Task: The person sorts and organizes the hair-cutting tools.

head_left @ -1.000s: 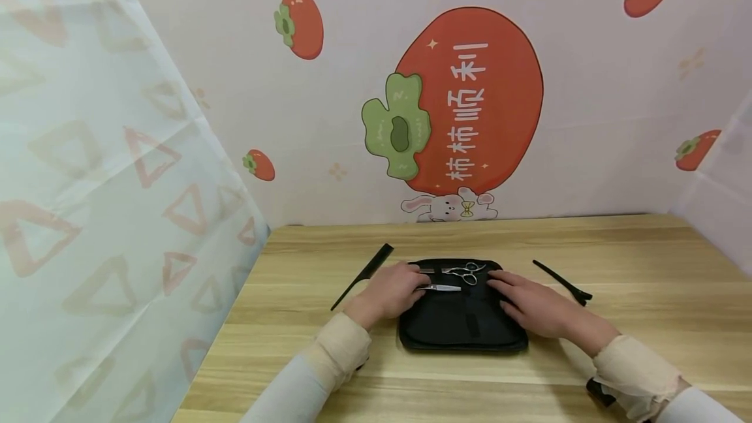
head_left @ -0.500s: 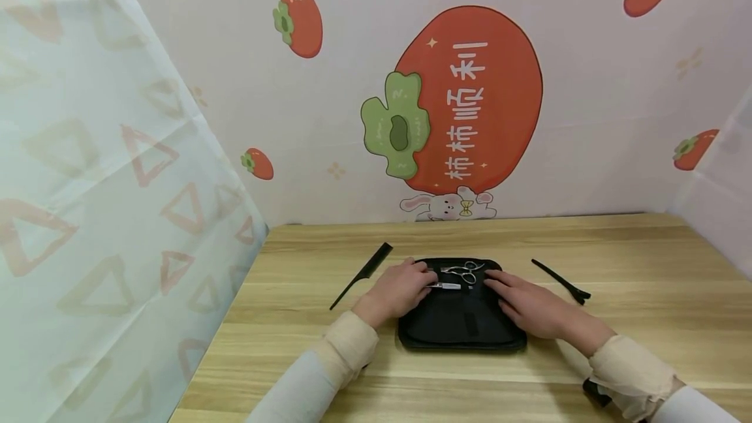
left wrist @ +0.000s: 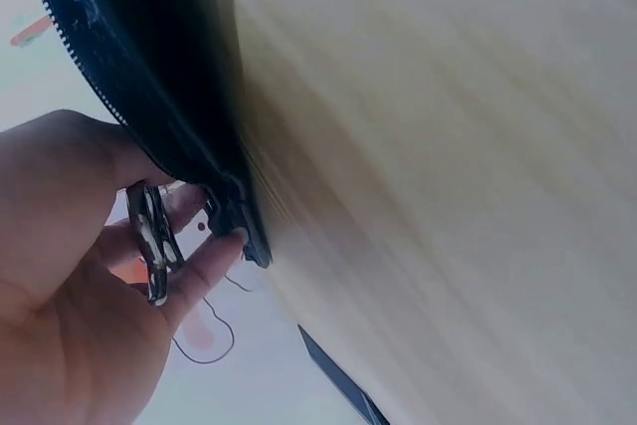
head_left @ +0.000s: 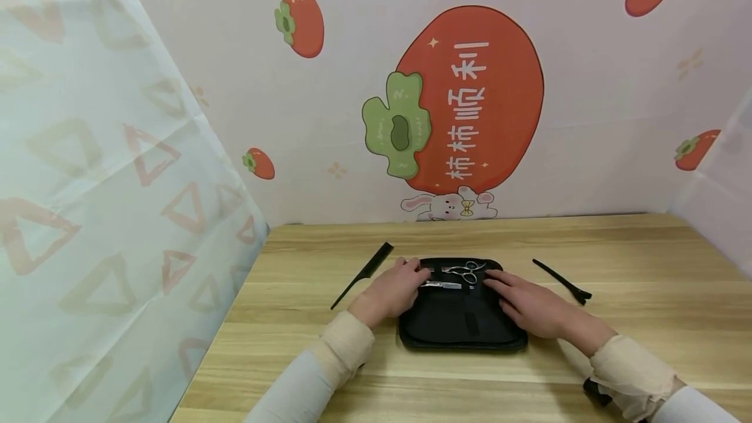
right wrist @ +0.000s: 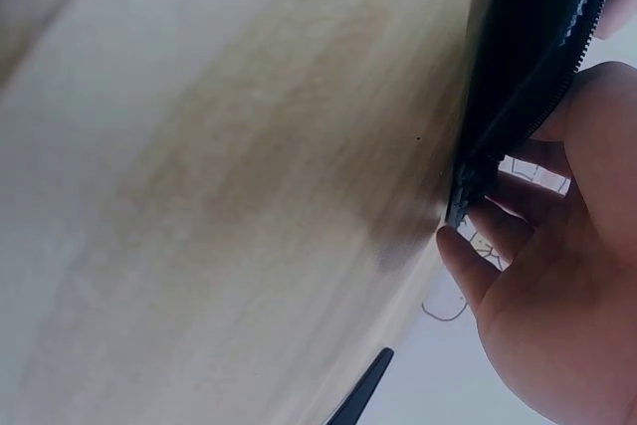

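Fingers of left hand curled, holding the near scissors, silver blades sticking out rightward over black zip case. Right hand — fingers loosely extended, touching the case's right side, gripping nothing. Second scissors lies on the case's far part, finger loops to the right. Case sits on wooden desk between both hands — tail comb left of it, slim black clip right. Persimmon-print backdrop behind.
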{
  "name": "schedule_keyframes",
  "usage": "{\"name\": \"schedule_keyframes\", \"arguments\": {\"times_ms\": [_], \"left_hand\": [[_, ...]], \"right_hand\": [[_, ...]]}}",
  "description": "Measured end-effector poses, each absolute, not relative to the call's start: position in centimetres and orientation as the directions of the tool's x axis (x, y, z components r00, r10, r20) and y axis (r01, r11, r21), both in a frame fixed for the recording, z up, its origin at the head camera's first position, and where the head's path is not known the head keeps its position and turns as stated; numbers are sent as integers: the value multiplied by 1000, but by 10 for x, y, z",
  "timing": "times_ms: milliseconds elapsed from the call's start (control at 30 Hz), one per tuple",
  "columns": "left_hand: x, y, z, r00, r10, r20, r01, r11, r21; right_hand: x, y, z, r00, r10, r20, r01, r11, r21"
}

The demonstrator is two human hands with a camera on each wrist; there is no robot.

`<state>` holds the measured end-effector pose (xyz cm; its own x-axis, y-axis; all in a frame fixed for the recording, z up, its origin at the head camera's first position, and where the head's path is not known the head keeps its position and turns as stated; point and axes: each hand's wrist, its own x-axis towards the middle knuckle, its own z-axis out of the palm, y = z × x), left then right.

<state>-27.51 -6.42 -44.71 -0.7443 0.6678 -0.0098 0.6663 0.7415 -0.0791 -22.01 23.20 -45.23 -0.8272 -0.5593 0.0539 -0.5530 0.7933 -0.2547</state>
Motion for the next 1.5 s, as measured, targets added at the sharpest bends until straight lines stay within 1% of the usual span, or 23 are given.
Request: {"name": "schedule_keyframes", "arguments": {"times_ms": [167,433,600,800,1100,1400,1500], "left_hand": [[-276,-67,-449,-740,672,27,668,739,-84],[-275,-68,-447,-713,697,78,691,717,-92],[-276,-65,-445,-713,696,78,690,717,-96],[-276,-66,-443,-723,689,49,686,725,-70],[-277,-68,-447,-709,700,93,698,714,-55],[-277,-68,-449,-700,700,143,707,707,-5],[-277,-67,-449,-698,702,142,709,706,-4]], "right_hand": [[-220,232,-452,-824,-564,54,-558,790,-254],[-220,231,-453,-822,-567,46,-558,789,-257],[-220,230,-452,-829,-558,45,-549,795,-257],[-220,230,-453,-832,-554,42,-544,798,-258],[-220,231,-453,-834,-550,51,-544,801,-248],[-219,231,-453,-833,-550,59,-545,800,-249],[-219,231,-453,-834,-549,59,-545,800,-252]]}}
